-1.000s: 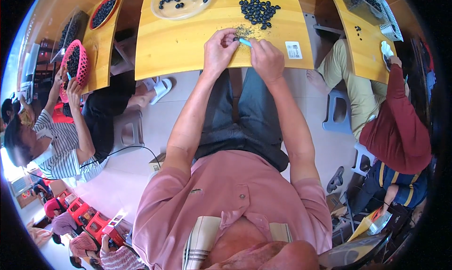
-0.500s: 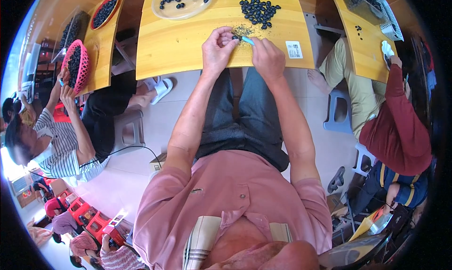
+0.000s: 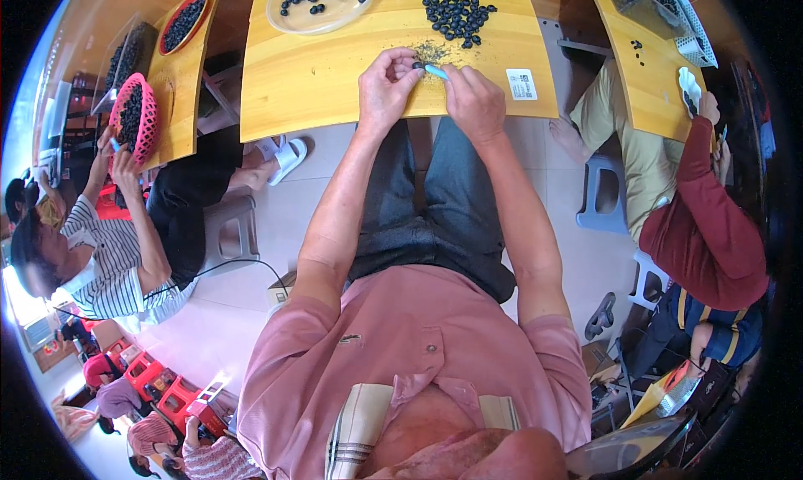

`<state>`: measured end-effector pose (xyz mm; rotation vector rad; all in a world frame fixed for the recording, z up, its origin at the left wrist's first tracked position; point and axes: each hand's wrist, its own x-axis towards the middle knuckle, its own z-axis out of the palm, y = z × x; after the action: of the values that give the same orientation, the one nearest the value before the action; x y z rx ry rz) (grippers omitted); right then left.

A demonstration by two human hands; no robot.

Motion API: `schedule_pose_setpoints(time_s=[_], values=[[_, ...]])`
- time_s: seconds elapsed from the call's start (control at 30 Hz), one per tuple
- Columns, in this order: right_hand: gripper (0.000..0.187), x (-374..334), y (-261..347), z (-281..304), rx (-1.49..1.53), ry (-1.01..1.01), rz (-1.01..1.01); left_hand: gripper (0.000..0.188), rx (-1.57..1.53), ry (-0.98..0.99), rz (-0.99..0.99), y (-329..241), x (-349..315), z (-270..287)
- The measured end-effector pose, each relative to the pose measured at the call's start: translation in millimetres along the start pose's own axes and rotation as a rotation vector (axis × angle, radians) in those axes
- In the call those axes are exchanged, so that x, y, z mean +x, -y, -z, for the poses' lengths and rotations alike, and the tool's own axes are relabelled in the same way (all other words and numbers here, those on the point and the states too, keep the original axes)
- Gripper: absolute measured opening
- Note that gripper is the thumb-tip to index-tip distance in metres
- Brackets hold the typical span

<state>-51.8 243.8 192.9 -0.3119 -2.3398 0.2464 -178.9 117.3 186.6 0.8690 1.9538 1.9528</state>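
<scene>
The left hand (image 3: 385, 87) pinched a small black piece (image 3: 417, 65), like a nut or large bean, between its thumb and fingers, above the near part of the wooden surface (image 3: 318, 87). The right hand (image 3: 475, 99) was closed around a light-blue stick-like tool (image 3: 435, 71), its tip pointed left at the piece; whether the two touched was too small to tell.

Dark crumbs (image 3: 432, 51) lay scattered just beyond the fingers, so the step in hand looked like scraping or trimming that one piece. A loose pile of black pieces (image 3: 458, 18) sat farther back, and a round clear plate (image 3: 339, 17) to its left held more.

The next move seemed to call for a firm left pinch, short controlled strokes from the right, and a small turn of the piece to bring a fresh side to the tip.
</scene>
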Motion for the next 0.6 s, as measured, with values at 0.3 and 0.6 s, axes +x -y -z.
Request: schedule_pose_setpoints(time_s=[0.3, 0.6], values=[[0.016, 0.0, -1.2, -1.7, -0.018, 0.008, 0.004, 0.035, -0.011, 0.041, 0.049, 0.1, 0.9, 0.8], [0.016, -1.0, 1.3, 0.8, -0.022, 0.017, 0.001, 0.033, -0.036, 0.041, 0.057, -1.5, -0.7, 0.0]])
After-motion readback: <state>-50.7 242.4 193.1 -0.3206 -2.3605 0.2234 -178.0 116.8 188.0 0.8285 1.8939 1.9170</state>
